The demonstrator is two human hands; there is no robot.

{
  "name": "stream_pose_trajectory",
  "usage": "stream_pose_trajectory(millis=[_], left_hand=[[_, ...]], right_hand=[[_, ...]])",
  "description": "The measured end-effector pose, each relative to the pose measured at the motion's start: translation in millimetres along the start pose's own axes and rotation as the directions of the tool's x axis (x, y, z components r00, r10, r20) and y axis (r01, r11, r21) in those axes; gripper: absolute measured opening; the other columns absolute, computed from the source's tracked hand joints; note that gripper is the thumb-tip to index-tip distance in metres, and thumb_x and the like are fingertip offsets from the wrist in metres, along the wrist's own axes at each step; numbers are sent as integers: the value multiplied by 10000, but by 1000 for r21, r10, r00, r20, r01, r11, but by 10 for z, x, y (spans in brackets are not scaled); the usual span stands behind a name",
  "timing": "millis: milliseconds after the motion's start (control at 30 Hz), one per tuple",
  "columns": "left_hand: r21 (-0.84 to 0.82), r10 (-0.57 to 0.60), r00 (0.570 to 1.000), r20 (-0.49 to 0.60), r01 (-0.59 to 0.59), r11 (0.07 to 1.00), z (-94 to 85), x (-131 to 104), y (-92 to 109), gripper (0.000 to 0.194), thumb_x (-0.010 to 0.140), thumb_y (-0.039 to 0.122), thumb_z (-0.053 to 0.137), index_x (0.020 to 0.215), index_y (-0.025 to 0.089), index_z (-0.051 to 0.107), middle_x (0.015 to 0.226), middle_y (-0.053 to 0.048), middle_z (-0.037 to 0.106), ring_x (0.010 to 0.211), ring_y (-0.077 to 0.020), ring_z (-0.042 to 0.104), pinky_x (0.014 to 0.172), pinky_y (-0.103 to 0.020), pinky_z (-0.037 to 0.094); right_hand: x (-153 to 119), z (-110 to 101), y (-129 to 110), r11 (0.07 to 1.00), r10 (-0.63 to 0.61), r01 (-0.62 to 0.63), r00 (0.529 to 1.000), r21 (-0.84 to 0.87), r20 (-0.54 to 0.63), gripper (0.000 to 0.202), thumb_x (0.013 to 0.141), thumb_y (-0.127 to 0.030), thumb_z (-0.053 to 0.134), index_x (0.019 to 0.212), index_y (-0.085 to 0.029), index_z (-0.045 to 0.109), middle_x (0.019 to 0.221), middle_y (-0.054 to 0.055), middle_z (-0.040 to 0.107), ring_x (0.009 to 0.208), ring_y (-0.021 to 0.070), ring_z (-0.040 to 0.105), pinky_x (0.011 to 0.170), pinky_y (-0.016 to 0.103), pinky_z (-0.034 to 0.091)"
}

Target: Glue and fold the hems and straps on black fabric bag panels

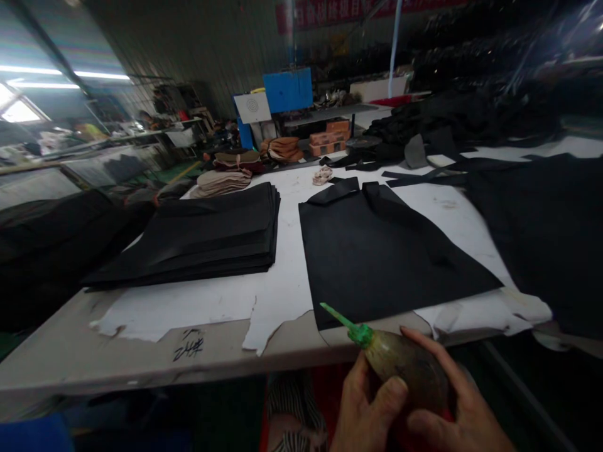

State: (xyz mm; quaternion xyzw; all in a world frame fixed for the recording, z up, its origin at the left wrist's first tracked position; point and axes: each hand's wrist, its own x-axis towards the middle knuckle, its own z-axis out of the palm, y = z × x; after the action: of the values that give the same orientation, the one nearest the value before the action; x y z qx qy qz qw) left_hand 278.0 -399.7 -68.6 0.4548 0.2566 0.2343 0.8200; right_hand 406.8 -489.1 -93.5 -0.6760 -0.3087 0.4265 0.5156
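Both my hands hold a squeeze bottle (409, 364) with a rounded, dirty yellowish body and a green nozzle that points up and to the left. My left hand (370, 402) grips it near the neck, thumb pressed on its side. Around the bottle's far side and base wraps my right hand (455, 383). Just beyond the nozzle a black fabric piece (377, 251) lies flat on the table, its far edge partly folded. To its left rests a neat stack of black fabric pieces (211, 232).
White paper with torn edges covers much of the table (155, 370). Farther back are bundled brown cloths (281, 149), folded beige cloths (221, 182), orange boxes (330, 138) and a crumpled strip (322, 176). More black fabric (551, 232) hangs over the right side.
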Motion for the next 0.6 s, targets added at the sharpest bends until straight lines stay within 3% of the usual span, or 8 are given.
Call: stream_pose_trajectory(millis=[67, 133, 233, 300, 367, 467, 533, 600], left_hand=[[130, -32, 999, 1, 32, 991, -11, -39, 71, 605, 756, 505, 610, 1260, 184, 517, 1263, -111, 550, 1187, -289, 479, 1004, -389, 368], [240, -95, 995, 39, 83, 967, -94, -39, 190, 519, 766, 505, 604, 1182, 196, 588, 1197, -106, 598, 1113, -278, 534, 963, -394, 403], [237, -135, 991, 3, 131, 963, -266, 39, 361, 437, 758, 492, 625, 1050, 167, 646, 1020, -109, 669, 933, -245, 614, 862, -381, 461], [216, -97, 995, -27, 101, 971, -311, 102, 402, 452, 700, 435, 708, 1066, 183, 627, 1068, -100, 650, 981, -243, 597, 876, -359, 449], [153, -94, 994, 64, 83, 985, -266, 141, 357, 563, 608, 368, 794, 1110, 208, 597, 1133, -92, 617, 1019, -251, 581, 859, -337, 455], [-75, -142, 956, 256, 166, 983, -114, 157, 171, 609, 606, 365, 794, 1138, 183, 559, 994, -96, 652, 765, -197, 639, 651, -284, 492], [-224, -120, 946, 301, 192, 955, -32, 160, 32, 595, 635, 373, 771, 1140, 155, 545, 904, -95, 662, 654, -167, 631, 585, -260, 479], [-310, -64, 966, 250, 143, 940, 19, 170, -71, 579, 634, 342, 776, 1129, 139, 554, 945, -107, 658, 768, -196, 646, 691, -290, 492]], right_hand=[[-35, -104, 13, 1000, -30, 30, 997, 2, -70, 855, 609, -446, 720, 1350, -208, 367, 1300, 119, 523, 1171, 311, 496, 917, 341, 459], [-59, -208, -10, 995, -35, 48, 990, 93, -138, 765, 642, -478, 686, 1318, -228, 427, 1282, 100, 544, 1147, 311, 517, 908, 352, 465], [-89, -261, -100, 948, 67, -7, 982, 317, -179, 644, 658, -545, 648, 1209, -224, 556, 1049, 109, 675, 893, 319, 645, 717, 384, 549], [-116, -200, -161, 887, 178, -100, 975, 450, -135, 545, 674, -574, 625, 1072, -203, 650, 833, 111, 712, 711, 306, 666, 596, 390, 557], [-144, -98, -187, 812, 262, -204, 965, 547, -30, 482, 709, -593, 585, 957, -196, 702, 754, 111, 710, 675, 302, 667, 610, 413, 556], [-167, 0, -142, 739, 317, -354, 933, 573, 168, 539, 781, -647, 445, 927, -209, 722, 850, 125, 714, 789, 339, 673, 684, 478, 548], [-165, -25, -88, 780, 294, -355, 935, 516, 199, 608, 785, -692, 373, 901, -213, 729, 851, 136, 711, 812, 360, 669, 660, 480, 556], [-162, -103, -53, 859, 236, -273, 962, 434, 138, 550, 761, -673, 452, 945, -229, 718, 896, 128, 709, 875, 357, 657, 697, 446, 562]])
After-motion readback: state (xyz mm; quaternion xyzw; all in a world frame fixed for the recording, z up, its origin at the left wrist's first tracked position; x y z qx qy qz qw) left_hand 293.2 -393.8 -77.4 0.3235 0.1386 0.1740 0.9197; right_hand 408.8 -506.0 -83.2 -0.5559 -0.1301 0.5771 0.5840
